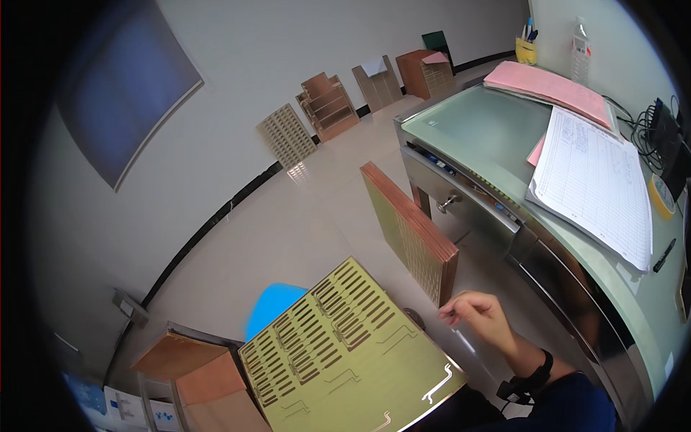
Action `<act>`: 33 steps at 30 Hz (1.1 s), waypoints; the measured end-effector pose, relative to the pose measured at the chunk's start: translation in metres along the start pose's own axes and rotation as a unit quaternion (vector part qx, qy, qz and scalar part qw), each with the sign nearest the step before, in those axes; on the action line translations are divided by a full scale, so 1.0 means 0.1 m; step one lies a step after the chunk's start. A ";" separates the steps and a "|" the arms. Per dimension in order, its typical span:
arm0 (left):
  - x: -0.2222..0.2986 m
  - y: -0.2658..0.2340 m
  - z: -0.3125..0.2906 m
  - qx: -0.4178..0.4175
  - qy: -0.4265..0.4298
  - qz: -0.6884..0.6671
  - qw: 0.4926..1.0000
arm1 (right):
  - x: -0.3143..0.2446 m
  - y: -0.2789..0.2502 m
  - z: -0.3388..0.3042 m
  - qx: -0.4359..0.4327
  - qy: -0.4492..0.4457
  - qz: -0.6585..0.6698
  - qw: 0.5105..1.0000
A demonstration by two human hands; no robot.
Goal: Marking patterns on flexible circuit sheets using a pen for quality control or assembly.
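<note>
A large yellow-green circuit board panel with rows of copper slots and a few bright traces lies tilted in front of me at the bottom of the view. My right hand is just beyond its right edge, beside the lower corner of an upright stack of copper-edged circuit boards. The fingers are curled together with the thumb against them, and I see nothing between them. Whether the fingertips touch the stack I cannot tell. My left hand is out of view. A black band circles my right wrist.
The steel-sided desk on the right bears pink papers, a written sheet, tape, a pen and a bottle. More boards lean along the far wall. A blue rounded object and brown boards are at lower left.
</note>
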State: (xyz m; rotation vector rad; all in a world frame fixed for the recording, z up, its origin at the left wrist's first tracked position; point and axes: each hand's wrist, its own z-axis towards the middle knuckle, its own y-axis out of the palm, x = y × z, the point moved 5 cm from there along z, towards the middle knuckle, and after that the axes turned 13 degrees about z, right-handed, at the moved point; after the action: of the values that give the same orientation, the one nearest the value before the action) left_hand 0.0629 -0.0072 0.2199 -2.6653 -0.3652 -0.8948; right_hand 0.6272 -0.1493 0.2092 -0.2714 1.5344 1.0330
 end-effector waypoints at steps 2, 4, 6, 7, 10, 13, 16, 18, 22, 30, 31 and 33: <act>-0.09 -0.26 -0.61 0.250 -0.169 -0.110 0.947 | -0.03 0.00 -0.04 0.011 0.003 -0.010 1.000; -0.10 -0.88 -0.95 0.361 -0.178 -0.156 0.902 | -0.07 -0.05 -0.03 0.043 0.000 -0.024 0.999; -0.13 -1.43 -0.90 0.340 -0.123 -0.140 0.922 | -0.14 -0.15 -0.01 0.079 -0.034 -0.056 0.995; 0.59 -1.55 -0.86 0.400 -0.045 -0.106 0.909 | -0.21 -0.09 0.00 0.075 -0.037 -0.055 0.995; 2.36 -1.30 -0.79 0.492 0.160 -0.030 0.855 | -0.53 0.02 -0.03 0.070 -0.154 -0.122 0.978; 3.36 -1.44 -0.03 0.415 0.335 0.056 0.844 | -0.80 0.00 -0.13 0.083 -0.172 -0.238 0.952; 4.04 -0.73 1.11 0.261 0.299 0.028 0.917 | -1.09 0.11 -0.17 0.121 -0.241 -0.358 0.894; 4.28 0.01 1.97 0.123 0.312 0.017 0.942 | -1.26 0.19 -0.19 0.145 -0.294 -0.412 0.850; 4.67 1.27 3.06 -0.115 0.377 -0.159 0.905 | -1.51 0.35 -0.15 0.162 -0.344 -0.484 0.788; 5.06 2.11 3.47 -0.216 0.365 -0.301 0.854 | -1.58 0.39 0.10 0.144 -0.327 -0.538 0.763; 5.06 2.11 3.47 -0.221 0.366 -0.303 0.852 | -1.58 0.40 0.14 0.150 -0.342 -0.537 0.757; 4.99 2.02 3.46 -0.179 0.376 -0.308 0.855 | -1.61 0.46 0.21 0.154 -0.358 -0.537 0.748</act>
State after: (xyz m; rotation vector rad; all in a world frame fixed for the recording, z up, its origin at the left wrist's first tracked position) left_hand 0.7033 0.0029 0.2245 -2.2116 -0.9372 -2.2780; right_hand 0.6532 -0.1677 0.3753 -0.3911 0.5861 -0.0958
